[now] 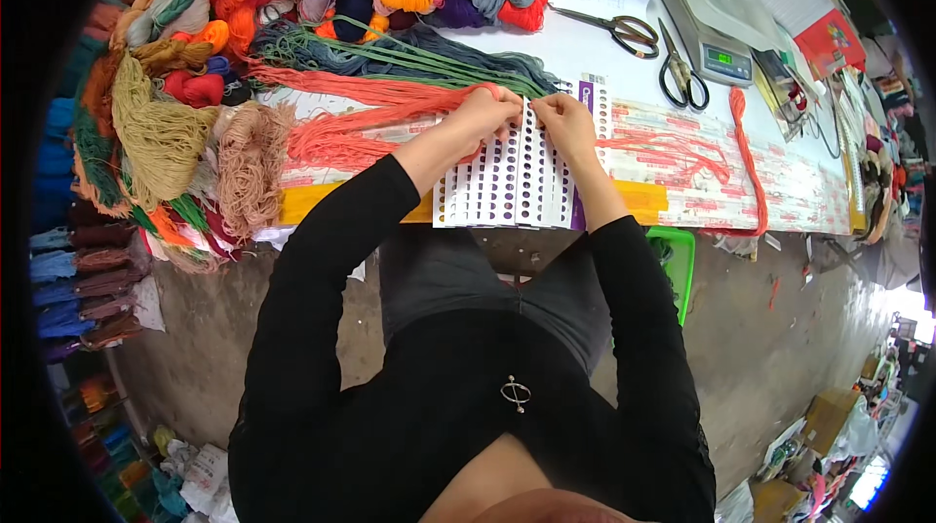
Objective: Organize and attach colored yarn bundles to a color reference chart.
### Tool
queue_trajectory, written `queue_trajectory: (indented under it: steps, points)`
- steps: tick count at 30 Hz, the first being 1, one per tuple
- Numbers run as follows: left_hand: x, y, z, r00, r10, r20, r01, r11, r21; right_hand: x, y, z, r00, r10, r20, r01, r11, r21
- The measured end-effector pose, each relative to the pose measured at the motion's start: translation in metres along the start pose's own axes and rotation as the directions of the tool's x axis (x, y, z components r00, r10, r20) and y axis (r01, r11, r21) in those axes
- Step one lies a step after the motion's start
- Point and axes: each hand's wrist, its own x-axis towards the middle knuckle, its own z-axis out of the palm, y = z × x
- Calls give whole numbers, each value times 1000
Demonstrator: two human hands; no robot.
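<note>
Hands meet over a white punched card lying at the near edge of a cluttered worktable, its rows of round holes partly threaded with dark yarn. The left hand has its fingers pinched together on a bundle of salmon-red yarn that fans out leftward across the table; the right hand sits just beside it at the card's top edge, fingers curled and closed, apparently nipping a strand of the same colour, though the grip is too small to make out for certain. More loose salmon thread trails to the right of that hand over a printed chart. A long grey-green skein lies behind the red bundle. Heaps of yarn in tan, orange, blue and purple crowd the table's left and far sides. Two pairs of scissors rest near a small digital scale at the far right. An orange cord runs down the table beside the chart.
</note>
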Motion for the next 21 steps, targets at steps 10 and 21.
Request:
queue_trajectory:
  steps: [10, 21]
  points:
    - [34, -16, -7, 985, 157, -64, -118, 908, 402, 1, -3, 0, 999, 23, 38, -24, 999, 23]
    - [-3, 22, -46, 905, 212, 370, -2, 870, -494, -24, -9, 4, 975, -171, -143, 153, 980, -128]
